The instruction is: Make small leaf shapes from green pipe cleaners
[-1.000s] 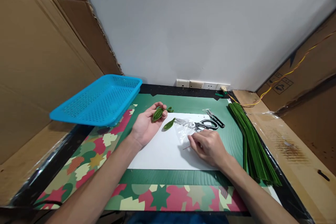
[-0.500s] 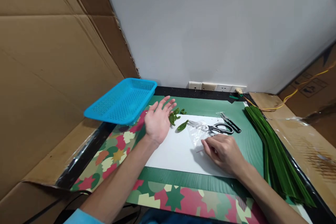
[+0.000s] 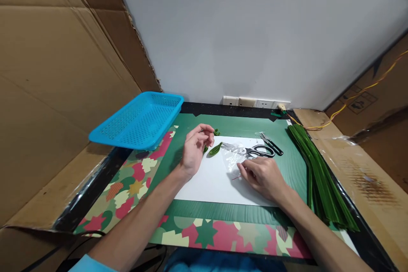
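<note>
While a blue perforated basket (image 3: 137,122) sits at left, the left hand (image 3: 195,151) is half curled, its hold unclear, beside a green leaf shape (image 3: 215,149) lying on white paper (image 3: 207,185). Next come a clear plastic bag (image 3: 232,163), scissors (image 3: 253,151), the right hand (image 3: 263,176), loosely curled, its grasp hidden, and bundled green stems (image 3: 318,174).

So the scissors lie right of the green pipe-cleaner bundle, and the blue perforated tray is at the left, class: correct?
Not quite: the head view shows the scissors left of the green pipe-cleaner bundle. The blue perforated tray is at the left.
</note>
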{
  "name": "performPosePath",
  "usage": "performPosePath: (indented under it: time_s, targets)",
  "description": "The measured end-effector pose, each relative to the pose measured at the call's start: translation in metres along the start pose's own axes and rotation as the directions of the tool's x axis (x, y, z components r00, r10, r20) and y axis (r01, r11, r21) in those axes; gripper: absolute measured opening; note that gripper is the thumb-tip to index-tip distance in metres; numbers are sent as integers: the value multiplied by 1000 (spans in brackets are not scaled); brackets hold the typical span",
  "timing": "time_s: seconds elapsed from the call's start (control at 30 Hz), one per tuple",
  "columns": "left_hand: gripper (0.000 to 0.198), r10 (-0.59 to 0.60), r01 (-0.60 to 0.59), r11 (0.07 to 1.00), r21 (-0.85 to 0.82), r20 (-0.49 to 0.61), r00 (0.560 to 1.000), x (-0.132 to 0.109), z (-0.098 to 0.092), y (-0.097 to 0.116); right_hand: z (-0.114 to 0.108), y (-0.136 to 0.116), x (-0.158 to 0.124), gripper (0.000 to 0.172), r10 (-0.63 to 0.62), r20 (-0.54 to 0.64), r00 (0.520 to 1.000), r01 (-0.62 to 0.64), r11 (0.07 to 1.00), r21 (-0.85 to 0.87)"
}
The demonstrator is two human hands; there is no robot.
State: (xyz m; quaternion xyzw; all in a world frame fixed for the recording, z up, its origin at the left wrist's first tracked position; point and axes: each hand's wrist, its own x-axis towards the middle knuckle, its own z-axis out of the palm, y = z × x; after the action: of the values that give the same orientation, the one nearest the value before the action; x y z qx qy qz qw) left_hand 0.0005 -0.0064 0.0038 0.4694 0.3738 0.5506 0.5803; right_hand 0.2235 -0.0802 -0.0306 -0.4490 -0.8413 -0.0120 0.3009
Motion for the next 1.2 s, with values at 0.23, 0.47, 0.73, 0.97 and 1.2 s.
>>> performPosePath:
  time_s: [0.23, 0.47, 0.73, 0.97, 1.2]
  targets:
    - [15, 183, -330, 809, 486, 325, 928, -19, 8, -10, -41, 18, 8, 21, 513, 57, 857, -449, 795, -409]
    - [21, 237, -829, 331, 450, 811, 535, -30, 12, -19, -95, 42, -21, 9, 706, 299, 642, -455, 665, -593]
    - [23, 331, -817, 321, 479, 751, 571, -22, 7, -10, -104, 28, -40, 24, 714, 400, 574, -378, 665, -644]
    - [21, 307, -826, 282, 488, 770, 560, -25, 10, -14, -90, 12, -57, 29, 768, 308, 562, -392, 574, -719]
    - [21, 263, -818, 268, 510, 778, 571, -25, 9, -14, -76, 17, -77, 23, 782, 171, 600, -484, 525, -700]
